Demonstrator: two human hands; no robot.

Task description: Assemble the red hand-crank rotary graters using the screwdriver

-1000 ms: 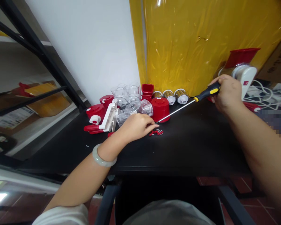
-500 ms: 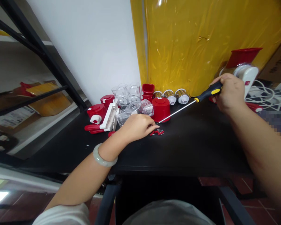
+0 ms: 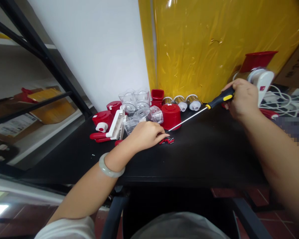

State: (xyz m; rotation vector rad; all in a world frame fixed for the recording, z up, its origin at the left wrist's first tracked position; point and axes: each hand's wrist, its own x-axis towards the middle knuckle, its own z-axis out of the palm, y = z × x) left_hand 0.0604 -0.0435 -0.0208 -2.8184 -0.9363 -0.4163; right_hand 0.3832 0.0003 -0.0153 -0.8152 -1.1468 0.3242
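My right hand (image 3: 244, 98) is wrapped round the black and yellow handle of a long screwdriver (image 3: 190, 116). Its shaft slants down to the left, and the tip ends at the fingers of my left hand (image 3: 149, 134). Those fingers are closed in a pinch low over the table; whatever is between them is hidden. Small red parts and screws (image 3: 167, 140) lie just beside my left fingertips. Behind that hand are a red round base (image 3: 171, 116) and clear plastic parts (image 3: 142, 114).
On the left lie white-and-red handled pieces (image 3: 116, 124) and red housings (image 3: 102, 117). Metal drum graters (image 3: 193, 102) line the back of the black table (image 3: 189, 162). A red-and-white appliance (image 3: 261, 79) and white cables (image 3: 287, 101) are at the right. A shelf rack (image 3: 62, 78) stands left.
My right hand and the screwdriver handle have shifted very slightly to the left. My left hand stays in the same place, still pinched at the screwdriver tip.
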